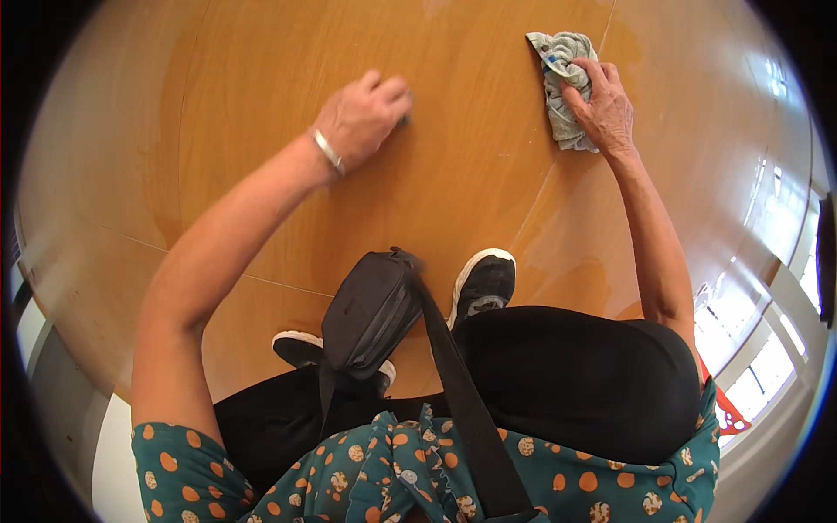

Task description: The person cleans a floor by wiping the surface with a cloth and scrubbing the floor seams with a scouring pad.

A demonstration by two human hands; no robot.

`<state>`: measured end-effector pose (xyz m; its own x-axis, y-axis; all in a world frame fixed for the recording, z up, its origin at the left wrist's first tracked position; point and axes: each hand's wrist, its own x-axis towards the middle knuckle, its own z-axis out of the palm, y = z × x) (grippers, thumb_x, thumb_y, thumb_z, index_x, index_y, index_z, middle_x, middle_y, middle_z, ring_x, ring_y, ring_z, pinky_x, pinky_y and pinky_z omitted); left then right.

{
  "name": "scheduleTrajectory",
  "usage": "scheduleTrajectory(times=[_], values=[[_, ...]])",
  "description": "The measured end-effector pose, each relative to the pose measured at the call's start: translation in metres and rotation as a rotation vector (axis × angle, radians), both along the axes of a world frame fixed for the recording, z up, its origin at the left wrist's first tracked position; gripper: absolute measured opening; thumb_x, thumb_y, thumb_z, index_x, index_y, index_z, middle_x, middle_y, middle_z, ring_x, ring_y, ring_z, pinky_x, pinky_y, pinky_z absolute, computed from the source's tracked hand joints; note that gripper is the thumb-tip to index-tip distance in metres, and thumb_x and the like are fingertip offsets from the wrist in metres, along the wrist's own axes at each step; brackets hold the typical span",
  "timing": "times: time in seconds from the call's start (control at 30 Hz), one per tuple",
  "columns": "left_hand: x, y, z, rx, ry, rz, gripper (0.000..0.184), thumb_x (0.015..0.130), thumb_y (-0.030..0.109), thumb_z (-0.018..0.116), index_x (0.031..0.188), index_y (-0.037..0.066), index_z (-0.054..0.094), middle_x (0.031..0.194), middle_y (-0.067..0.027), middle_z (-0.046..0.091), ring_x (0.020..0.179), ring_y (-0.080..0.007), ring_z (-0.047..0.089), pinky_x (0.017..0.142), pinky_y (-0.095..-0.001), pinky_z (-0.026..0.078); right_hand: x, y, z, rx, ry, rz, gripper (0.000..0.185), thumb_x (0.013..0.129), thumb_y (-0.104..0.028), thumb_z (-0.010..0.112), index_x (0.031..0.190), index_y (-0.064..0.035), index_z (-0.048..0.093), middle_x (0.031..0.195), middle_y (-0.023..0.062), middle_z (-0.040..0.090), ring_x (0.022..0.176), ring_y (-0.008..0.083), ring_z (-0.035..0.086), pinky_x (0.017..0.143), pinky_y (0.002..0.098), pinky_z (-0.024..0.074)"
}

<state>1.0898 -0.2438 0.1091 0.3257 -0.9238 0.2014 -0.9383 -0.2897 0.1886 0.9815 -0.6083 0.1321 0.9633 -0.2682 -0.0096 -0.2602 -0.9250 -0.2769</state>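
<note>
My left hand (364,115), with a silver bangle (328,152) at its wrist, is closed just over the floor at centre left. A small dark edge of something shows beside its fingers; the rest is hidden and the hand is slightly blurred. Further right, my right hand (605,105) grips a bunched grey cloth (568,131) that lies on the floor. Thumb and fingertips pinch its folds near a small blue patch. Both arms reach forward from my body, well apart.
Glossy wood-coloured floor (453,183) with thin seams spreads around me, with wet-looking patches. A black shoulder bag (370,309) hangs between my knees, above my black shoes (486,281). Something red (731,414) with white marks sits at the right edge.
</note>
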Motion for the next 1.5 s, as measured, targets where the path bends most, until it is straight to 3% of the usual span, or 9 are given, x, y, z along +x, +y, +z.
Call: scheduleTrajectory(times=[0.17,0.27,0.43,0.57,0.7,1.03,1.23,1.47,1.5], values=[[0.072,-0.063,0.027,0.123,0.073,0.148,0.019,0.085,0.008,0.066,0.103,0.012,0.061,0.102,-0.0042,0.056,0.088,-0.0237,0.057,0.078,-0.0343,0.053,0.011,-0.006,0.005,0.047,-0.072,-0.017,0.035,0.086,-0.033,0.071,0.12,-0.024,0.065,0.107,0.0051,0.061,0.085,0.025,0.065,0.075,0.0364,0.054],[0.061,-0.052,0.003,0.051,0.092,0.135,0.013,0.085,0.007,0.066,0.096,0.01,0.06,0.099,-0.0058,0.056,0.083,-0.0254,0.059,0.074,-0.0367,0.056,0.001,-0.021,0.005,0.041,-0.158,-0.134,0.036,0.085,-0.032,0.071,0.12,-0.0234,0.065,0.106,0.0053,0.061,0.084,0.0252,0.065,0.074,0.0361,0.054],[0.015,-0.013,0.024,0.215,0.342,0.098,0.035,0.08,0.004,0.068,0.113,0.013,0.058,0.115,-0.0046,0.058,0.102,-0.0275,0.059,0.085,-0.0355,0.051,-0.084,-0.008,-0.02,-0.079,-0.181,-0.147,0.047,0.074,-0.034,0.072,0.117,-0.0157,0.064,0.108,0.008,0.063,0.089,0.0284,0.062,0.075,0.0396,0.0515],[0.035,-0.007,0.028,0.361,0.409,0.027,0.042,0.077,-0.003,0.067,0.115,0.012,0.057,0.112,-0.0066,0.056,0.099,-0.031,0.058,0.085,-0.0378,0.05,-0.154,0.055,-0.004,-0.092,-0.032,-0.396,0.052,0.069,-0.033,0.076,0.118,-0.02,0.06,0.116,0.0106,0.056,0.096,0.0287,0.057,0.077,0.0403,0.0458],[0.073,-0.011,0.02,0.45,0.454,0.137,0.034,0.078,-0.003,0.067,0.108,0.008,0.057,0.107,-0.0087,0.055,0.095,-0.0324,0.059,0.083,-0.0394,0.049,-0.166,0.087,0.004,-0.016,-0.061,-0.68,0.054,0.069,-0.03,0.077,0.118,-0.0179,0.059,0.112,0.0083,0.051,0.095,0.0275,0.055,0.078,0.0381,0.0448],[0.142,-0.109,-0.014,0.421,0.312,0.072,0.021,0.082,0.001,0.065,0.098,0.007,0.054,0.099,-0.0128,0.055,0.087,-0.0363,0.058,0.079,-0.0438,0.049,-0.139,0.071,-0.024,-0.053,-0.173,-0.796,0.046,0.067,-0.032,0.077,0.108,-0.0203,0.06,0.106,0.0077,0.051,0.091,0.0282,0.056,0.076,0.0392,0.0449],[0.05,0.004,-0.002,0.28,0.347,0.186,0.02,0.081,0.003,0.067,0.098,0.009,0.059,0.1,-0.0109,0.058,0.085,-0.0352,0.061,0.079,-0.042,0.051,-0.117,0.057,-0.049,-0.173,-0.32,-0.863,0.038,0.076,-0.035,0.07,0.11,-0.0214,0.062,0.106,0.0082,0.057,0.093,0.0301,0.06,0.076,0.0421,0.0505],[0.014,-0.111,0.001,0.053,0.285,0.068,0.015,0.085,0.01,0.064,0.1,0.008,0.062,0.104,-0.0144,0.06,0.089,-0.0391,0.061,0.077,-0.0468,0.054,-0.115,0.029,-0.044,-0.065,-0.329,-0.756,0.038,0.079,-0.038,0.068,0.112,-0.0209,0.061,0.108,0.0083,0.056,0.09,0.0312,0.062,0.076,0.0427,0.0536],[-0.008,-0.122,0.012,0.169,0.301,0.088,0.015,0.084,0.011,0.065,0.098,0.008,0.062,0.106,-0.0142,0.06,0.09,-0.0372,0.062,0.079,-0.0463,0.055,-0.115,0.027,-0.039,-0.05,-0.326,-0.747,0.038,0.08,-0.039,0.068,0.112,-0.0205,0.061,0.109,0.0085,0.055,0.09,0.0316,0.062,0.076,0.0428,0.0535]])
